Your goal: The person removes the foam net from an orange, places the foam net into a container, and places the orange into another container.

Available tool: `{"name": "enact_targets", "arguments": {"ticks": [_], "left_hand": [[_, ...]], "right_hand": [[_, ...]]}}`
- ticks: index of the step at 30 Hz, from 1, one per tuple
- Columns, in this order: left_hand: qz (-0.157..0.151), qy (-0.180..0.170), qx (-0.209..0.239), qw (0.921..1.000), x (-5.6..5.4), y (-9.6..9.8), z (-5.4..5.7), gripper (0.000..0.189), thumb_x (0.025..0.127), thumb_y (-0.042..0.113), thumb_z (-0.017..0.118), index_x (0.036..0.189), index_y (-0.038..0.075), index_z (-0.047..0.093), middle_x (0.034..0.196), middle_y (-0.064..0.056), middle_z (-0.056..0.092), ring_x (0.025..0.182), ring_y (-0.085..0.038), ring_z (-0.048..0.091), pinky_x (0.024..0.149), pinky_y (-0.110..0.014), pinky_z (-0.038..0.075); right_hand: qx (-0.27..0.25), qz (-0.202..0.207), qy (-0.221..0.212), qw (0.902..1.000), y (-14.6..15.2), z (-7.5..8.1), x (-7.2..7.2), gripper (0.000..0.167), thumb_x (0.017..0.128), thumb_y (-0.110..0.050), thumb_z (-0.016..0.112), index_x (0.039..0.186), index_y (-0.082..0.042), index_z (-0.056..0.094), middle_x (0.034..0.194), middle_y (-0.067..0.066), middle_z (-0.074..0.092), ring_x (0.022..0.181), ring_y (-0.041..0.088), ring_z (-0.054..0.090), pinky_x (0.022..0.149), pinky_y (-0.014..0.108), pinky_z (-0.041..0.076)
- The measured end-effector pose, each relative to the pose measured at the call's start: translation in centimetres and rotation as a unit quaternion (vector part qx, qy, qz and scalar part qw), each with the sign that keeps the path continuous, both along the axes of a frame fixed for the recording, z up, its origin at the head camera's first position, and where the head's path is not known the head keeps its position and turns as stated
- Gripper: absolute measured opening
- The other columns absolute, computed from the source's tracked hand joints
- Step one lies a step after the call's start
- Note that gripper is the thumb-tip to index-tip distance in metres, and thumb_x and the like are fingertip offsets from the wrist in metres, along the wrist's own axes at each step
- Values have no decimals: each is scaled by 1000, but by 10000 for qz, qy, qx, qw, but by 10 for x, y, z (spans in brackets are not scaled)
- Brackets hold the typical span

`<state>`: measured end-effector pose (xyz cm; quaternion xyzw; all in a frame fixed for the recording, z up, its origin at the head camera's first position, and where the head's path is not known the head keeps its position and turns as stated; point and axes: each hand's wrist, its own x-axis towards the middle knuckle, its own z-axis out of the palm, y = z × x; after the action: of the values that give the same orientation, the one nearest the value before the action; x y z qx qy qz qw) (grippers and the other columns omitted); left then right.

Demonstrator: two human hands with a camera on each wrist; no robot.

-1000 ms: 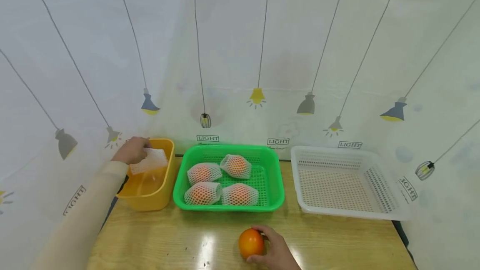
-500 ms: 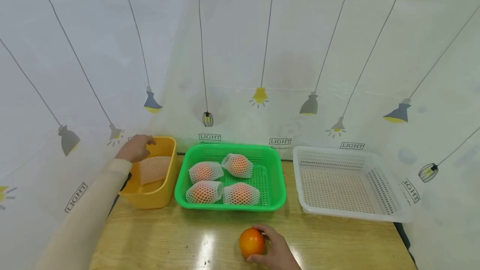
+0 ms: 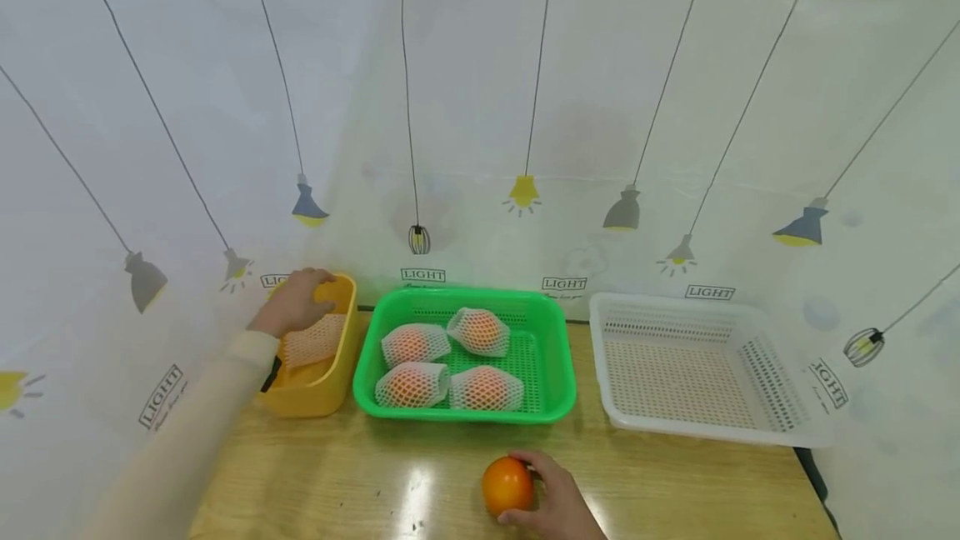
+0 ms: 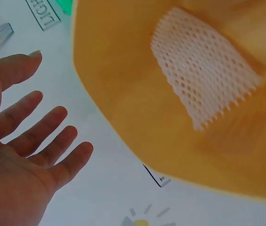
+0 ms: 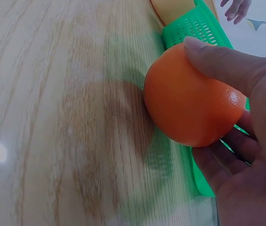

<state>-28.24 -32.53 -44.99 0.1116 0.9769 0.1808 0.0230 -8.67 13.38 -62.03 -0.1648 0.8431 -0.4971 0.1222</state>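
An orange (image 3: 507, 487) rests on the wooden table, and my right hand (image 3: 558, 498) holds it with thumb and fingers around its right side. The right wrist view shows the thumb on one side of the orange (image 5: 189, 101) and the fingers on the other. My left hand (image 3: 297, 303) is over the yellow bin (image 3: 307, 404) at the left, fingers spread and holding nothing. Inside that bin lies a white foam net sleeve (image 4: 203, 68), apart from the left hand (image 4: 27, 160) in the left wrist view.
Behind the orange stands a green basket (image 3: 465, 417) with several fruits in foam nets (image 3: 486, 390), its right part bare. To its right is a white basket (image 3: 597, 365) with nothing in it. A lamp-patterned sheet (image 3: 480, 107) hangs behind them.
My left hand held a foam net sleeve above the yellow bin one second ago. It let go, the sleeve dropped inside, and the hand shifted slightly right. The right hand keeps its hold.
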Motion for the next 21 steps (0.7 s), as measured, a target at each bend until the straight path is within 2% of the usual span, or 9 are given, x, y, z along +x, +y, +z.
{"name": "enact_targets", "arguments": {"ticks": [4,6,9,13,16,21], "left_hand": [[22,211,-29,9998,8,16,-1,51,100,27,65,143,1,55,150,-28,49,139,-49,44,114,-63,39],[55,206,36,9998,12,27,-1,53,100,31,66,144,4,54,152,-25,49,139,-47,46,114,-63,40],[0,239,282,9993,17,42,-5,53,100,31,68,144,6,55,150,-22,51,139,-45,47,114,-63,40],[-209,445,550,9973,27,59,-12,50,98,26,71,141,5,57,144,-21,56,134,-44,49,113,-61,42],[-323,542,626,9960,37,72,-17,50,97,25,73,139,4,58,142,-21,57,132,-42,50,111,-60,45],[-396,368,748,9957,54,94,-24,54,96,27,74,143,6,55,146,-21,54,136,-41,48,112,-59,45]], "right_hand": [[40,76,28,10000,1,3,0,78,79,-43,88,142,-10,55,139,5,62,121,24,63,99,33,55],[62,88,-10,9999,1,6,0,78,79,-43,88,142,-10,56,138,5,63,120,25,64,99,35,55],[78,81,-4,9999,1,11,1,77,79,-43,88,142,-11,56,138,4,63,120,25,64,99,39,55],[91,111,94,9999,2,19,1,77,79,-45,88,142,-13,57,138,3,63,120,21,64,100,41,56],[77,142,203,9997,4,28,1,75,79,-47,87,142,-20,57,138,-1,64,119,16,63,100,41,56],[-13,4,487,9988,14,49,-3,74,78,-48,87,142,-31,55,139,-11,63,118,13,64,101,36,56]]}}
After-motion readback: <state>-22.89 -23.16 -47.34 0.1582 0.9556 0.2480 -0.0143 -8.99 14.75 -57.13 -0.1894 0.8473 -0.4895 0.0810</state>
